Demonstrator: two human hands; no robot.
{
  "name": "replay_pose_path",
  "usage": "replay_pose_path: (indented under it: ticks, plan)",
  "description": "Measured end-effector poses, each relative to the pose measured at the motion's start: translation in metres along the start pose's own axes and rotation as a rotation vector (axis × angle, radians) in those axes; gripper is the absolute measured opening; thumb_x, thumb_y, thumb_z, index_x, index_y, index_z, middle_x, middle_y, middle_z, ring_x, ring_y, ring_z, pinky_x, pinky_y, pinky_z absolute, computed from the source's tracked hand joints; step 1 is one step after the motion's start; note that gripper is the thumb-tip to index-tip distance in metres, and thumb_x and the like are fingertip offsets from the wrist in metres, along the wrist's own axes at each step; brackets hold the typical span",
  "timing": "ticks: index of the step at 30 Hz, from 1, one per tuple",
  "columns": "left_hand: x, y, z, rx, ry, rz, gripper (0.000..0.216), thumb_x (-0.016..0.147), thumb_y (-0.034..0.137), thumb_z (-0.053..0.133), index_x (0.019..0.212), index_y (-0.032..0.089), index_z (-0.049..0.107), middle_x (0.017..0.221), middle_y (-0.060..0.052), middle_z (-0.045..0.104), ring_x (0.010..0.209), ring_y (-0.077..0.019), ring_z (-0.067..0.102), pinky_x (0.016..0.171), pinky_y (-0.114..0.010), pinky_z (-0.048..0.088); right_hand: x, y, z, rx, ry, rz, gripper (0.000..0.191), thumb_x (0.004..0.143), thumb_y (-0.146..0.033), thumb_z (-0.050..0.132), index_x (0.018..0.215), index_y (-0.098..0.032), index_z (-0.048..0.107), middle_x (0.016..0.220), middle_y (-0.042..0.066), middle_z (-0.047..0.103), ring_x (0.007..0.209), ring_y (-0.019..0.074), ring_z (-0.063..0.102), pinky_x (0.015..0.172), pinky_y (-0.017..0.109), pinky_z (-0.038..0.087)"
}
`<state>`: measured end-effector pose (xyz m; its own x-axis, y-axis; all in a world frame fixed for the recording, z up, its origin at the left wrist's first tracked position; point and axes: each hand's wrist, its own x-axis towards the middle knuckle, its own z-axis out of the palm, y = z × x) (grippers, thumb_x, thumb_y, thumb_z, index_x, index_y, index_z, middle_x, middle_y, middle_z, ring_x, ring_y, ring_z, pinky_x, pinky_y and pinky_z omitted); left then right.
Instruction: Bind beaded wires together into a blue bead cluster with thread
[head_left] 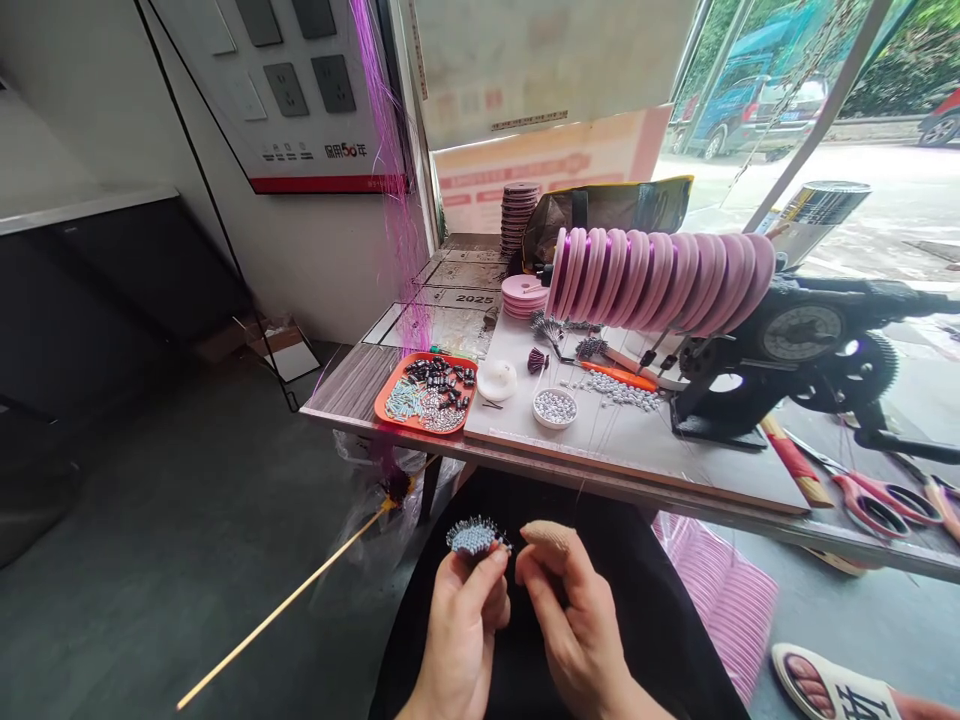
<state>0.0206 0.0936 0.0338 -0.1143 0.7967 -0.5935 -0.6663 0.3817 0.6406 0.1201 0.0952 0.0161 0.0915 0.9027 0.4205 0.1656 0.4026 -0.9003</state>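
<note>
My left hand [461, 625] is closed in a pinch on a small bundle of silver-blue beaded pins [472, 537], held above my lap. My right hand [577, 615] is beside it, fingers pinched together, with a tan finger cot on the raised index finger; a thin thread seems to run up from it toward the table, hard to make out. Both hands are close, nearly touching, in front of the table edge [525, 462].
An orange tray [427, 392] of small parts, a white bowl of beads [555, 407], a row of pink spools [660, 280] on a black hand-crank winder [810, 360] and red scissors [877, 500] sit on the table. A thin wooden stick [285, 600] leans left. A sandalled foot [825, 685] is at lower right.
</note>
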Motion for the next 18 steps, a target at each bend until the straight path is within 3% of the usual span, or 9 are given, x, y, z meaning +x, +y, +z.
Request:
replay_pose_path:
  ticks: [18]
  plan:
    - [0.0001,0.0,0.0009,0.013,-0.017,0.018,0.025,0.047,0.023,0.085,0.063,0.015,0.067,0.055,0.005,0.055,0.045,-0.002,0.04,0.042,-0.012,0.032,-0.0022,0.0006,-0.0003,-0.054,-0.007,-0.026,0.019,0.086,-0.011,0.043,0.101,-0.02,0.048,0.073,0.0,0.06,0.058,0.0084,0.059,0.055,0.015,0.05]
